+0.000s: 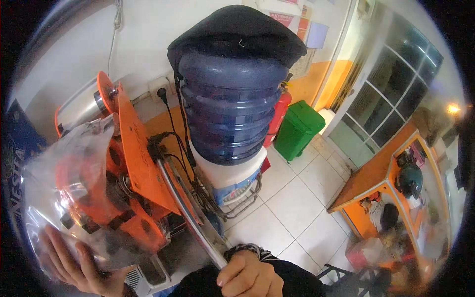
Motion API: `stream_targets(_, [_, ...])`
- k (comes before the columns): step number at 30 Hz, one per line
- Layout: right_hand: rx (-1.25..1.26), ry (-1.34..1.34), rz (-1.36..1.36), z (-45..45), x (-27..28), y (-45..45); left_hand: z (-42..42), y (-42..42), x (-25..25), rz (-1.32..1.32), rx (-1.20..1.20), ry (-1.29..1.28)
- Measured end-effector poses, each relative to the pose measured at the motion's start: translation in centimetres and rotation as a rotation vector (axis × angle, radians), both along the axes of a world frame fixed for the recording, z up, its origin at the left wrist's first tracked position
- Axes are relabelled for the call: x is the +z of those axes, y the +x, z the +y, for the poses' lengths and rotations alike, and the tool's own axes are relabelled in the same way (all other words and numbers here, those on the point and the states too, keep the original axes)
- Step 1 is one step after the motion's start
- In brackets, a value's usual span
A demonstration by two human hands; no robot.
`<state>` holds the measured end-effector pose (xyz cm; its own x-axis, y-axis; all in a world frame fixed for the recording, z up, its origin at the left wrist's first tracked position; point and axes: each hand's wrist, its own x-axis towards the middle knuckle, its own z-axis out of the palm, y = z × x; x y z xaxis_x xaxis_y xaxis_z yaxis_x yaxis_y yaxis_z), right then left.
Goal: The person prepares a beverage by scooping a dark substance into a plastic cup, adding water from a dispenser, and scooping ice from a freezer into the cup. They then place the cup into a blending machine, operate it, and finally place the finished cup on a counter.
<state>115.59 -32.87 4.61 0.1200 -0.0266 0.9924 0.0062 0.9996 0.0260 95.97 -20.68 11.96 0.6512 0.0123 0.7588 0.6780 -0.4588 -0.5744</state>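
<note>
My right hand [250, 276] is closed around the end of a shiny metal lever [191, 219]. The lever slants down towards me from an orange cup sealing machine [137, 159]. Clear plastic sheeting [79, 143] drapes over the machine's left side, and orange parts show through it. Against the lower part of that sheeting rests my left hand [79, 263], its fingers apart. A silver roll [79, 104] and an orange disc [107, 91] sit at the machine's top. The area under the machine's head is mostly hidden.
A blue water jug [226, 107] with a black cover [237, 31] stands upside down on a white dispenser [226, 178]. Behind it are a red fire extinguisher [278, 115] and a green bin [298, 130]. Black cables [182, 156] hang beside the machine. An orange shelf unit [371, 170] holds a helmet [410, 180].
</note>
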Motion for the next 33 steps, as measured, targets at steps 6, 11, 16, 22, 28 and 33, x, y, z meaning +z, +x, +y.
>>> stream_targets(6, [-0.013, 0.004, -0.017, 0.1, 0.0, 0.1, 0.2, -0.7, 0.2, 0.049, -0.016, -0.023])
stream_targets(11, [-0.013, 0.006, -0.024, 0.0, -0.1, 0.2, 0.3, -1.0, 0.2, 0.059, -0.023, -0.045])
stream_targets(16, [-0.016, 0.013, -0.035, 0.2, -0.2, 0.2, 0.5, -0.6, -0.2, 0.026, -0.040, 0.002])
stream_targets(22, [-0.017, 0.011, -0.041, 0.4, -0.1, 0.4, 0.8, -0.5, 0.0, 0.043, -0.062, -0.002])
stream_targets(28, [-0.002, 0.015, -0.052, 0.4, -0.3, 0.3, 1.0, -0.8, 0.4, 0.069, -0.074, 0.008])
stream_targets(33, [-0.027, 0.018, -0.064, 0.3, 0.0, 0.6, 0.6, -0.3, 0.4, 0.059, -0.058, -0.014])
